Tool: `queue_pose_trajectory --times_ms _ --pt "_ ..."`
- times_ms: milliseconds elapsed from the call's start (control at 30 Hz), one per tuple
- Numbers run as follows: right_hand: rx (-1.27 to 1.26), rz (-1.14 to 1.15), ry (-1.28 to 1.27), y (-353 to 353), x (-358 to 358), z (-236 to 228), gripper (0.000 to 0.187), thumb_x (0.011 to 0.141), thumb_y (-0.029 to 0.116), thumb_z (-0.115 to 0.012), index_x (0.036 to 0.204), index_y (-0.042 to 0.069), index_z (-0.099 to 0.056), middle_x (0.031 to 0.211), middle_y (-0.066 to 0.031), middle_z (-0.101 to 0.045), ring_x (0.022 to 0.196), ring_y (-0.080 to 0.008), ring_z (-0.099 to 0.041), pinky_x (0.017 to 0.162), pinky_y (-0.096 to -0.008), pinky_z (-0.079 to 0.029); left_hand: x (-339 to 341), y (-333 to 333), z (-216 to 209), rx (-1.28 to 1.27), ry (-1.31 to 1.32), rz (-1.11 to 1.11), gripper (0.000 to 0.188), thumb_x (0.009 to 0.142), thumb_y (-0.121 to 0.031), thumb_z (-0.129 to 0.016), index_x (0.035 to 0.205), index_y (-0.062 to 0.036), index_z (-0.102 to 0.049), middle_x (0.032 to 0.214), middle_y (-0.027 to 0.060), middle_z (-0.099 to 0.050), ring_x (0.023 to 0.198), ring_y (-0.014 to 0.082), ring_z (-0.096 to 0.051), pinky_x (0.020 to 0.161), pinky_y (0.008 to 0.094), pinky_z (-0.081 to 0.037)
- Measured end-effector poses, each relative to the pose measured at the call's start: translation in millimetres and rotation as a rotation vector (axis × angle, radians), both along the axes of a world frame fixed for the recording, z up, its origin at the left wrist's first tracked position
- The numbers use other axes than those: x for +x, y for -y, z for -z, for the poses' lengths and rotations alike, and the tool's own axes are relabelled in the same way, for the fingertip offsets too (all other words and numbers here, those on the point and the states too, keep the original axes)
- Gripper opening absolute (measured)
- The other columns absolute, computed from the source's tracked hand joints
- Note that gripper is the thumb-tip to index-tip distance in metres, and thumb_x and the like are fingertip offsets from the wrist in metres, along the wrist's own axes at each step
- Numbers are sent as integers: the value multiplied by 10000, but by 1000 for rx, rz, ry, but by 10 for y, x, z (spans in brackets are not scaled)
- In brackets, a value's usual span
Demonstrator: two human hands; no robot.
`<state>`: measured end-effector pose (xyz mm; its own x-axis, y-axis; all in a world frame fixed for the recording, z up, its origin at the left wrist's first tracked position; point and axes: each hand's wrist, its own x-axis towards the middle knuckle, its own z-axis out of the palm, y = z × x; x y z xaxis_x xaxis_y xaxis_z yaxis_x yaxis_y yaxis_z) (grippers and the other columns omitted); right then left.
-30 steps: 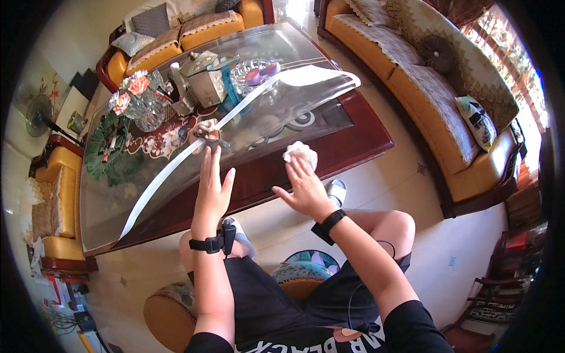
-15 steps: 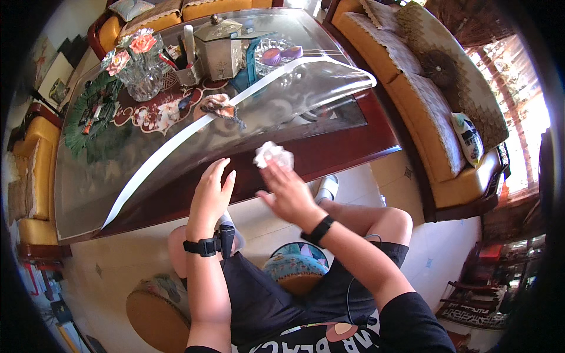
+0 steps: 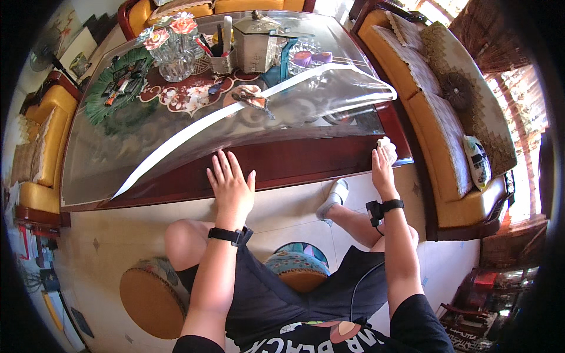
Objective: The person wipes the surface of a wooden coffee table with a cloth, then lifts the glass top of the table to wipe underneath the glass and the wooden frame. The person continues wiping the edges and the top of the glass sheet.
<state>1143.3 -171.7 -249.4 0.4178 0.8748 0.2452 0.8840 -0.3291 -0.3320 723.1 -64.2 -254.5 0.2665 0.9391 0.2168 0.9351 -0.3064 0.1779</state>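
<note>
My right hand (image 3: 384,175) presses a crumpled white tissue (image 3: 386,149) against the dark red wooden table (image 3: 282,160) near its front right corner. Its fingers reach forward over the tissue and partly hide it. My left hand (image 3: 231,189) is open and empty, palm down with fingers spread, at the table's front edge. A clear plastic sheet (image 3: 194,144) covers the tabletop; its front part is folded back, showing a long white underside strip along the fold. On the fold lies a small brown and orange object (image 3: 252,99) whose kind I cannot make out.
Toward the back stand a glass vase (image 3: 175,63) with artificial flowers, a pen holder (image 3: 222,62), a metallic lidded box (image 3: 255,47) and a glass dish (image 3: 303,57). Yellow sofas (image 3: 412,112) flank the table. Round stools (image 3: 154,300) are by my legs.
My right hand has swept the tissue rightward across the front of the table to the corner. My left hand has moved slightly right and turned palm down, fingers spreading. The view has shifted a little.
</note>
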Motion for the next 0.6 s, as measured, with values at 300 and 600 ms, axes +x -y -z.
queue_pose_trajectory --times_ms 300,600 --pt "70 -323 180 -447 -1427 141 481 1041 211 -495 1393 -115 -468 1460 -328 -456 1402 -486 -388 1194 -506 -294 186 234 -242 -232 332 750 462 1013 -261 -529 1416 -35 -541 1530 197 -457 1457 322 -387 1219 527 -243" --pt "64 -567 -8 -871 -2884 -116 604 999 340 -541 1364 -138 -496 1487 -313 -445 1427 -415 -391 1209 -454 -278 -648 -280 -458 -8 553 90 291 1009 -174 -542 1201 13 -655 1206 234 -677 1132 393 -642 987 446 -512"
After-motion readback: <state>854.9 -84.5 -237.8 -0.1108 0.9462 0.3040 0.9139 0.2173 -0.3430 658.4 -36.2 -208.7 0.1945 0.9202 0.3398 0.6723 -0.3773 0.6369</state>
